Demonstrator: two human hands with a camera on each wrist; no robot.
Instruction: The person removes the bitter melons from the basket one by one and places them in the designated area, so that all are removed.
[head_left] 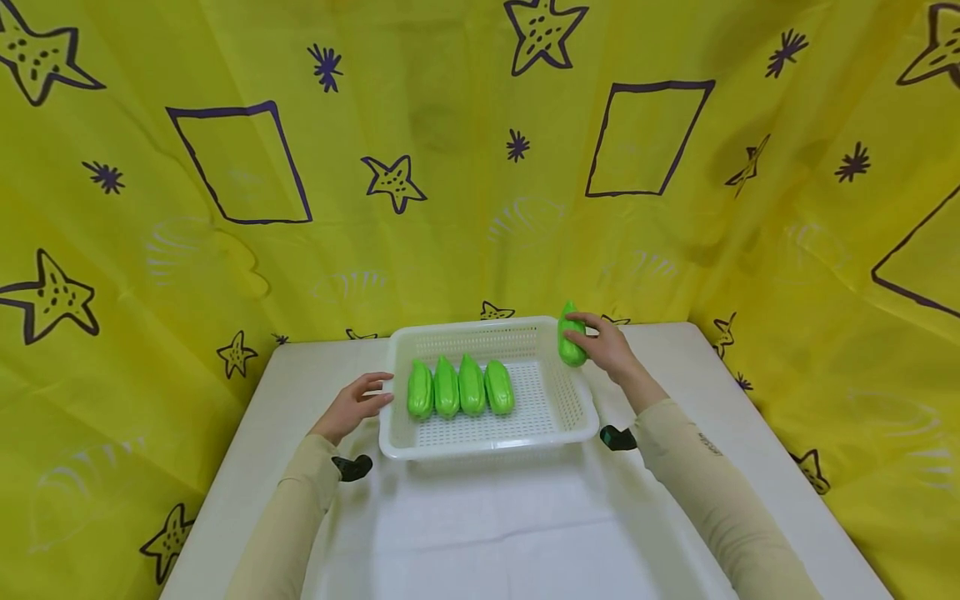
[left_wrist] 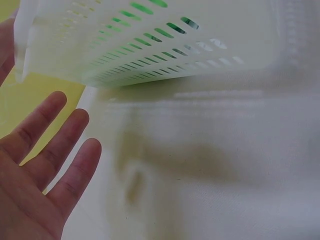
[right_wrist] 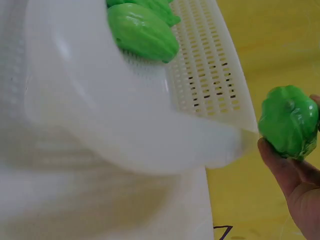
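A white plastic basket (head_left: 480,449) with slotted sides sits on the white surface in the head view. Several green, ribbed, elongated gourds (head_left: 447,388) lie side by side in its left half, pointed ends away from me. My left hand (head_left: 352,410) reaches the basket's left rim with its fingertips. In the left wrist view, three of its fingers (left_wrist: 75,182) stretch out straight below the rim. Over the basket's back right corner, my right hand (head_left: 609,350) holds another green gourd (head_left: 572,335) upright between thumb and fingers. The right wrist view sees that gourd (right_wrist: 288,121) end-on.
A yellow curtain (head_left: 450,258) with starfish drawings hangs behind and along both sides. White cloth (head_left: 480,533) covers the table in front of the basket. Dark wrist devices (head_left: 618,438) sit at both sleeve cuffs.
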